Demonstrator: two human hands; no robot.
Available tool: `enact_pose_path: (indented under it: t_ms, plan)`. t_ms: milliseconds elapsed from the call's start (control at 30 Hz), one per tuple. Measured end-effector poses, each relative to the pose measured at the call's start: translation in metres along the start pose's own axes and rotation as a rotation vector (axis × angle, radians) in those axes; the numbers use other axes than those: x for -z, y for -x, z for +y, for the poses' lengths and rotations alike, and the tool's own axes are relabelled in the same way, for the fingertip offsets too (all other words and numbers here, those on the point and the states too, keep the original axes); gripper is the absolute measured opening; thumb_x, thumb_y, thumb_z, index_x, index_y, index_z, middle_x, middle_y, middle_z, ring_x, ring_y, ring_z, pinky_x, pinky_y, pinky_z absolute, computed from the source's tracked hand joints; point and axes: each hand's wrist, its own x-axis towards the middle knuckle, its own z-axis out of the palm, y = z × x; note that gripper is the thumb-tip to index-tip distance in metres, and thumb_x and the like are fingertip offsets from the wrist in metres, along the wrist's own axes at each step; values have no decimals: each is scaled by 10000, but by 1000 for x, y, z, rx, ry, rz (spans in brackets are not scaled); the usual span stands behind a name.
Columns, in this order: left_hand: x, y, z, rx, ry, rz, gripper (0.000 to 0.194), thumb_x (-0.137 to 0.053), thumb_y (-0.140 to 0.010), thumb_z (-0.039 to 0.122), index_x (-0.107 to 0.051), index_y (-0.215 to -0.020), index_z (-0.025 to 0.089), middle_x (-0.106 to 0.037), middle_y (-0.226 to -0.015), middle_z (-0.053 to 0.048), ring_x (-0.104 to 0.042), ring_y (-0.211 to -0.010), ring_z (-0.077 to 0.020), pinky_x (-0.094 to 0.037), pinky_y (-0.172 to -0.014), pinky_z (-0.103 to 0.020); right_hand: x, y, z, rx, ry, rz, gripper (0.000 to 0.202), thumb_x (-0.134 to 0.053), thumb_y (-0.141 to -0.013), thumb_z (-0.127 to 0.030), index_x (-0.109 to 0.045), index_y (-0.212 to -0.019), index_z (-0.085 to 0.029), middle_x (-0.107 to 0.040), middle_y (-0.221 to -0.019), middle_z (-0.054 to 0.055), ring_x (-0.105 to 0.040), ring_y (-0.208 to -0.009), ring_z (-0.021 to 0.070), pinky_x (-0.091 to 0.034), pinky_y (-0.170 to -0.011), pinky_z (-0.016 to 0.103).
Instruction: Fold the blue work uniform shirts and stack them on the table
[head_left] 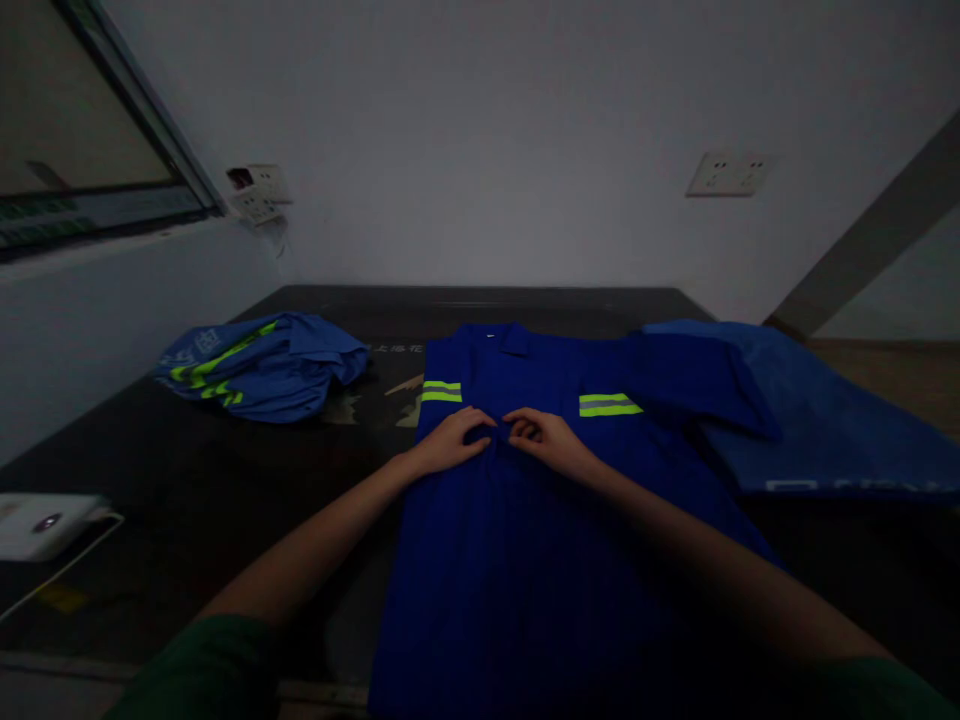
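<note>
A dark blue garment (pixel 525 560) with a collar and yellow-green and grey stripes lies spread on the dark table (pixel 225 520). On its front, below the collar, my left hand (pixel 456 440) rests near the centre line, thumb and fingers apart around a small raised fold, with nothing seen held. Just to the right of that fold is my right hand (pixel 544 440), its fingers curled and the fingertips close to the cloth; whether they pinch any of it cannot be made out. The garment's sleeve on the right lies folded outward.
A crumpled blue garment (pixel 262 365) with yellow-green stripes lies at the back left. A lighter blue cloth (pixel 817 430) hangs over the table's right side. At the left edge sits a white device (pixel 49 525) with a cable. Behind the table stands a wall (pixel 480 200) with sockets.
</note>
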Motion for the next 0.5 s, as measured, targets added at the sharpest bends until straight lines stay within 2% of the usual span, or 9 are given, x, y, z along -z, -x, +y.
enact_pose_path:
  t_ms: [100,200,333,400,500]
  plan:
    - [2,-3,-2,-15,51,-19,172,-567,-902,299,-611,-1031,193,-647,-1035,-57,-578,-1014,-201,-436,-920,-350,17,3,3,12,147,-8,204,-584,-825,-194,-692,-995,-167,-698,-912,55,-632,-805,150,-474,-728,264]
    - [1,-8,-7,6,86,-1,176,-541,-919,337,-614,-961,182,-630,-996,-58,-578,-981,-195,-441,-897,-336,25,4,2,87,283,-29,183,-541,-877,-191,-709,-946,-168,-699,-979,70,-632,-888,169,-470,-802,289]
    - [-2,-11,-8,17,47,-2,220,-501,-936,370,-616,-936,182,-590,-1009,-64,-537,-1010,-200,-413,-939,-351,12,19,-5,245,527,-132,211,-553,-900,-225,-701,-1038,-163,-658,-1109,106,-587,-1030,220,-444,-923,367]
    - [-2,-12,-7,28,37,-18,230,-481,-945,375,-614,-938,188,-584,-1001,-60,-526,-1012,-201,-406,-945,-355,2,27,-7,275,635,-103,249,-569,-895,-238,-679,-1106,-165,-615,-1192,121,-554,-1083,245,-435,-943,405]
    - [0,-12,-6,24,73,-29,242,-459,-952,380,-606,-939,188,-585,-981,-57,-531,-1003,-202,-414,-935,-355,-7,30,-7,264,664,-6,247,-582,-891,-249,-678,-1107,-175,-614,-1150,114,-541,-1057,236,-446,-919,399]
